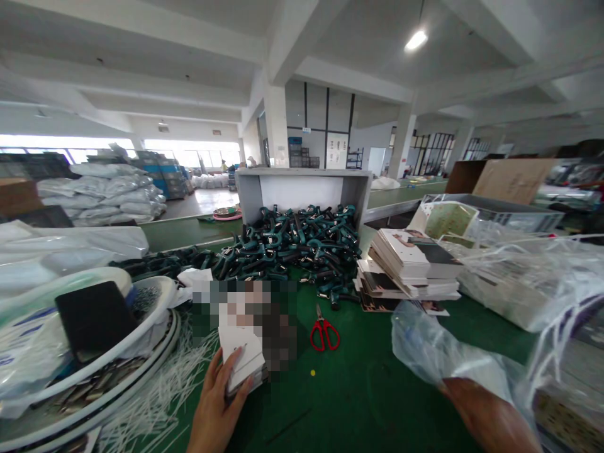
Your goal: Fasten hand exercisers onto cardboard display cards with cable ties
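Observation:
My left hand (pixel 219 393) is closed around the near end of a stack of white printed cards (pixel 243 355), thumb on the right side and fingers over the left edge and top. The far part of the stack is blurred out by pixelation. At the right, my right hand (pixel 484 402) is smeared by motion and partly covered by a clear plastic bag (pixel 425 343), which stretches from it toward the middle; it appears to grip the bag, its fingertips largely hidden. Red-handled scissors (pixel 324 333) lie between the hands on the green table (pixel 349 402), points away from me.
A grey bin (pixel 304 173) on its side spills teal-and-black clamp-like tools (pixel 302 242). More card stacks (pixel 406 261) stand right of it. Clear plastic bags (pixel 519 270) heap at far right. White ties (pixel 165 377) and a round white tray (pixel 155 327) fill the left.

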### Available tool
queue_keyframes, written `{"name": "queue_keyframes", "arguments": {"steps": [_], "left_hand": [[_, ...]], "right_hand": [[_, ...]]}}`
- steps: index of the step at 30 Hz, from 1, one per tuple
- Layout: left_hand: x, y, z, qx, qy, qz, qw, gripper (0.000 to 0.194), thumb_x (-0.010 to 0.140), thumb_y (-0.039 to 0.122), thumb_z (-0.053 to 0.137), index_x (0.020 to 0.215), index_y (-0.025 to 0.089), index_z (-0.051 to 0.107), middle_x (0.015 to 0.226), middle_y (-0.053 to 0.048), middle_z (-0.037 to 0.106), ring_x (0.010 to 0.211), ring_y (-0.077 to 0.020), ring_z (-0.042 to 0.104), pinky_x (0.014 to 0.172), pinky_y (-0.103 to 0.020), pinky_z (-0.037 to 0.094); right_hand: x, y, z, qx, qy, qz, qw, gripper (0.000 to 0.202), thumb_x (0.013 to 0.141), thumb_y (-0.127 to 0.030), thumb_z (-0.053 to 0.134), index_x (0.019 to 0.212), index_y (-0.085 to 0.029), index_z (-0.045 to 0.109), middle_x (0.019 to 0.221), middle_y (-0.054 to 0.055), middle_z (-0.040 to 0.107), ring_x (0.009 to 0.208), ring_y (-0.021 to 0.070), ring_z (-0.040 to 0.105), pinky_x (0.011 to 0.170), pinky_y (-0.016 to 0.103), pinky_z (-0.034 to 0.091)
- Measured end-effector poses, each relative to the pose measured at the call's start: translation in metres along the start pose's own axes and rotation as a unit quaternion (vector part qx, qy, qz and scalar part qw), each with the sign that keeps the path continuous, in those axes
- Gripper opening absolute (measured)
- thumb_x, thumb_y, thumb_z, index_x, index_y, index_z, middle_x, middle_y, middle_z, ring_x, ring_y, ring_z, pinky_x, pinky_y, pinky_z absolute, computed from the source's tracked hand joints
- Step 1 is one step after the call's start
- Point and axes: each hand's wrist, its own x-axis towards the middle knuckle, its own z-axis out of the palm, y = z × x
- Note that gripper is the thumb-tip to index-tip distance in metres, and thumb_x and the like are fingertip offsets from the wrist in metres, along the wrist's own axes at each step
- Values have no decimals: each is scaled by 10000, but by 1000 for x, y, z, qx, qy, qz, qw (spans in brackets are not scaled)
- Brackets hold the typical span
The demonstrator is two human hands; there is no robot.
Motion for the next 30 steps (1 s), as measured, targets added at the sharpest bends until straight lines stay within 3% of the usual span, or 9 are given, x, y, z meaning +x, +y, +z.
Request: {"name": "queue_keyframes", "arguments": {"steps": [4, 7, 8, 13, 15, 17, 20, 25, 30], "left_hand": [[-4, 6, -4, 33, 59, 20, 997, 492, 835, 464, 475, 1258, 217, 515, 1440, -113, 288, 1330, -328, 317, 1062, -539, 315], [-14, 34, -3, 58, 123, 71, 988, 400, 811, 437, 526, 1139, 222, 604, 1389, -115, 379, 1277, -332, 385, 1047, -546, 327], [-18, 48, -1, 46, 111, 103, 987, 353, 812, 412, 538, 1105, 235, 623, 1342, -103, 444, 1249, -306, 423, 1044, -504, 354], [-28, 131, 17, -36, -115, 225, 967, 318, 872, 349, 474, 1124, 222, 620, 1277, -108, 540, 1175, -249, 500, 983, -393, 427], [-25, 156, 24, -37, -220, 245, 943, 301, 864, 340, 488, 1087, 213, 645, 1177, -109, 612, 1093, -251, 547, 960, -396, 428], [-22, 171, 31, -20, -294, 239, 925, 295, 838, 321, 523, 1070, 203, 662, 1092, -114, 655, 1034, -276, 570, 934, -426, 426], [-21, 178, 44, 12, -313, 189, 931, 321, 779, 299, 575, 1072, 208, 670, 1173, -133, 619, 1078, -337, 537, 954, -502, 374], [-19, 163, 67, -17, -211, 18, 977, 608, 676, 281, 639, 1265, 168, 538, 1421, -161, 382, 1284, -360, 339, 1043, -462, 280], [-12, 146, 74, -151, -231, -114, 954, 678, 641, 242, 652, 1287, 138, 474, 1074, -109, 631, 945, -232, 576, 890, -335, 416]], "right_hand": [[-5, -56, 4, 26, -62, -57, 996, 328, 826, -302, 501, 1106, -372, 656, 1109, 2, 683, 978, 274, 656, 824, 401, 568], [12, -82, 8, 74, -60, -136, 986, 440, 832, -191, 487, 1220, -376, 580, 1236, -7, 609, 1103, 246, 594, 885, 371, 535], [20, -89, 8, 92, -62, -158, 981, 452, 838, -180, 489, 1231, -390, 565, 1253, -12, 596, 1122, 241, 581, 902, 373, 523], [47, -112, 4, 129, -135, -231, 955, 500, 801, -407, 602, 1292, -383, 507, 1334, 16, 531, 1204, 292, 505, 1004, 495, 411], [56, -107, 1, 106, -117, -182, 971, 515, 801, -477, 567, 1285, -303, 535, 1378, 63, 483, 1253, 313, 445, 1042, 535, 338], [65, -95, 0, 68, -63, -41, 995, 523, 817, -488, 502, 1232, -181, 581, 1342, 146, 508, 1237, 329, 459, 1034, 540, 335], [76, -77, 9, 85, -51, 147, 984, 594, 755, -522, 497, 1175, -110, 586, 1145, 195, 638, 1019, 322, 619, 916, 496, 459], [79, -85, 24, 328, -81, 254, 906, 670, 663, -504, 585, 1231, -154, 519, 909, 95, 719, 749, 243, 688, 712, 369, 549], [87, -112, 15, 506, -85, 294, 807, 515, 643, -467, 653, 1062, -173, 599, 874, 80, 720, 821, 256, 680, 729, 351, 542]]}}
